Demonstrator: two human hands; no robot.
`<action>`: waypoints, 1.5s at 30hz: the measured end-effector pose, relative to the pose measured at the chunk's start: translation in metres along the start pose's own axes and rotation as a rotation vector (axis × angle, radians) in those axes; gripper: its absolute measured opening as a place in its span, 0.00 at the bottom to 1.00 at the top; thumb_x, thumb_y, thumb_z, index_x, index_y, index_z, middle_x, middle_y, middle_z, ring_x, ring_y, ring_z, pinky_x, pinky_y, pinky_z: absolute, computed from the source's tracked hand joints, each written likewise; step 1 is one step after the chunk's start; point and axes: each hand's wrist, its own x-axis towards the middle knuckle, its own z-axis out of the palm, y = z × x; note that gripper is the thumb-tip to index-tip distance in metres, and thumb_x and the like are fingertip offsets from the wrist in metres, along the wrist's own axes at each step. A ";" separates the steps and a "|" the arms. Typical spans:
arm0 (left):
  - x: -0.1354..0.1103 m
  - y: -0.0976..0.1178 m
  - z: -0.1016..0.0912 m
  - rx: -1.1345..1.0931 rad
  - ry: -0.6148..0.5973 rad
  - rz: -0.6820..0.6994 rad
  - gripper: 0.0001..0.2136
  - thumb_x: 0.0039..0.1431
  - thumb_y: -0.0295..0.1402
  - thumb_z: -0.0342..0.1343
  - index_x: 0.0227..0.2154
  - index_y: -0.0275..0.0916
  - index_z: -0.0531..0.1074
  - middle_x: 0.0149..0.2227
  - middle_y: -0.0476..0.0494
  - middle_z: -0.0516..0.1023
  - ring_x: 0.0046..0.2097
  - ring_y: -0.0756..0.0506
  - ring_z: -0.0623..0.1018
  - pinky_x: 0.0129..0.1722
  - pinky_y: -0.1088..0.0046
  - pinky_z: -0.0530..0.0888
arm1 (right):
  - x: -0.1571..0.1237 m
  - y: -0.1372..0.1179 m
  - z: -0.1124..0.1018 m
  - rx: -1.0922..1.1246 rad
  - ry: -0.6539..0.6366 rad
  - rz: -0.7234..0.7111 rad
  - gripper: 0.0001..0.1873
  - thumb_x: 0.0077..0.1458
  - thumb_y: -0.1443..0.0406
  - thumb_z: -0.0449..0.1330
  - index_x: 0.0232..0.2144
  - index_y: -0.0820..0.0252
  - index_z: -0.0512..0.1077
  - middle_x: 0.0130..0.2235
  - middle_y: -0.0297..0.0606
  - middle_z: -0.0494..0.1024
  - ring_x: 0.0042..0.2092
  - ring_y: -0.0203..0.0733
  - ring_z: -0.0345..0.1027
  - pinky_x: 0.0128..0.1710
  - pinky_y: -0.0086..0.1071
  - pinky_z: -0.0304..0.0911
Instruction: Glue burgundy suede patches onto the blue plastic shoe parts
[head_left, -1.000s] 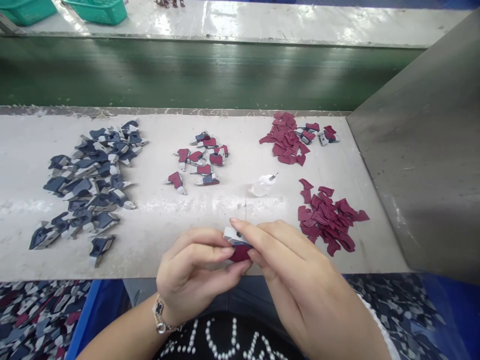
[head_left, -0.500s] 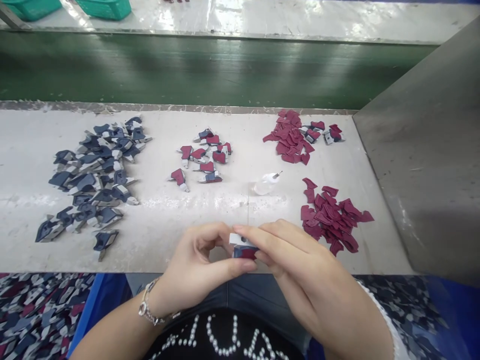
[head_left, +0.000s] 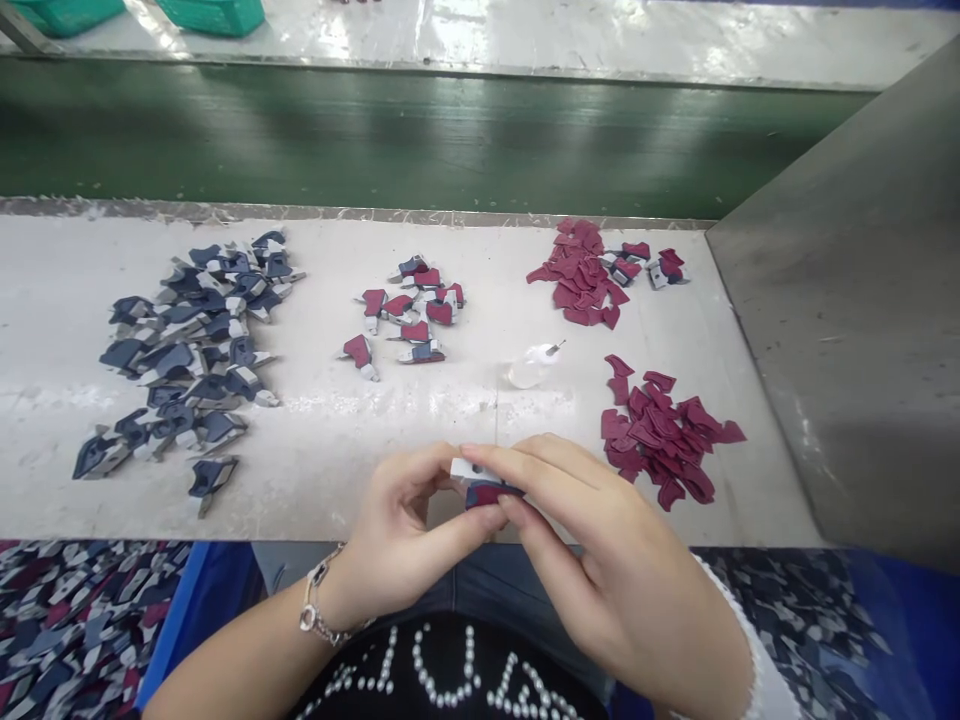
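Note:
Both hands hold one small grey, navy and maroon plastic part (head_left: 486, 492) above the front of the table. My left hand (head_left: 405, 530) pinches it from the left between thumb and fingers. From the right, my right hand (head_left: 600, 530) presses its fingers over the top and its thumb on the maroon face. The fingers cover much of the part. Beyond the hands lies a clear small bottle with a thin metal tip (head_left: 532, 367). A pile of loose maroon pieces (head_left: 664, 430) is to the right of my right hand.
Grey-and-navy parts (head_left: 187, 340) are heaped at left, several maroon-faced parts (head_left: 412, 305) in the middle. Another maroon pile (head_left: 577, 270) lies at back right, by a metal panel (head_left: 847, 300). Below the table stands a blue bin (head_left: 180, 610) of parts.
The held part has tilted and moved slightly left and up, showing more of its maroon face. My right thumb has come onto that face.

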 end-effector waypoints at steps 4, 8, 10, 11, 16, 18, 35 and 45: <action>0.004 -0.005 -0.002 -0.352 -0.146 -0.238 0.05 0.55 0.28 0.68 0.35 0.39 0.79 0.29 0.51 0.82 0.32 0.54 0.82 0.32 0.86 0.76 | 0.002 0.002 -0.004 0.040 -0.019 0.075 0.19 0.67 0.70 0.51 0.57 0.56 0.69 0.45 0.36 0.77 0.46 0.38 0.71 0.48 0.34 0.67; 0.007 -0.010 -0.007 -0.642 -0.343 -0.407 0.15 0.50 0.43 0.70 0.31 0.35 0.77 0.25 0.47 0.81 0.23 0.52 0.81 0.20 0.87 0.73 | 0.002 0.002 -0.008 0.271 -0.008 0.125 0.17 0.71 0.64 0.48 0.56 0.54 0.71 0.50 0.35 0.79 0.52 0.37 0.72 0.54 0.31 0.65; 0.006 -0.013 -0.008 -0.662 -0.397 -0.433 0.21 0.46 0.51 0.70 0.26 0.35 0.75 0.20 0.48 0.77 0.18 0.53 0.76 0.15 0.87 0.69 | 0.002 0.001 -0.008 0.371 0.003 0.134 0.16 0.71 0.64 0.49 0.54 0.49 0.72 0.51 0.31 0.79 0.53 0.35 0.71 0.55 0.29 0.65; 0.005 -0.014 -0.008 -0.666 -0.410 -0.441 0.24 0.44 0.53 0.69 0.24 0.34 0.73 0.18 0.49 0.75 0.16 0.53 0.74 0.13 0.87 0.68 | 0.002 0.000 -0.008 0.395 0.009 0.130 0.16 0.71 0.64 0.49 0.53 0.47 0.72 0.50 0.30 0.79 0.53 0.35 0.72 0.54 0.28 0.65; 0.002 -0.014 -0.006 -0.621 -0.349 -0.440 0.25 0.47 0.56 0.66 0.30 0.37 0.71 0.18 0.51 0.74 0.14 0.54 0.72 0.12 0.87 0.67 | 0.001 -0.004 -0.010 0.356 -0.017 0.102 0.15 0.69 0.66 0.52 0.54 0.46 0.71 0.47 0.28 0.79 0.49 0.33 0.73 0.51 0.26 0.66; 0.004 -0.010 -0.008 -0.566 -0.260 -0.414 0.23 0.53 0.55 0.63 0.32 0.37 0.71 0.19 0.51 0.76 0.15 0.54 0.73 0.14 0.86 0.68 | -0.003 -0.002 -0.015 0.297 -0.009 0.109 0.15 0.69 0.65 0.52 0.54 0.46 0.70 0.44 0.28 0.79 0.47 0.33 0.73 0.49 0.26 0.66; 0.016 0.052 -0.116 1.305 0.722 -0.172 0.19 0.62 0.41 0.53 0.53 0.38 0.72 0.55 0.30 0.72 0.57 0.26 0.71 0.55 0.44 0.67 | 0.051 0.102 0.000 -0.036 0.308 0.322 0.24 0.58 0.52 0.60 0.52 0.57 0.66 0.51 0.47 0.71 0.54 0.56 0.65 0.55 0.53 0.59; -0.008 0.047 -0.164 1.435 0.432 -0.185 0.24 0.58 0.39 0.55 0.56 0.36 0.71 0.57 0.31 0.73 0.57 0.28 0.71 0.55 0.49 0.70 | 0.036 0.075 -0.006 0.262 0.258 0.375 0.25 0.63 0.50 0.56 0.55 0.51 0.54 0.38 0.35 0.79 0.40 0.47 0.74 0.40 0.39 0.67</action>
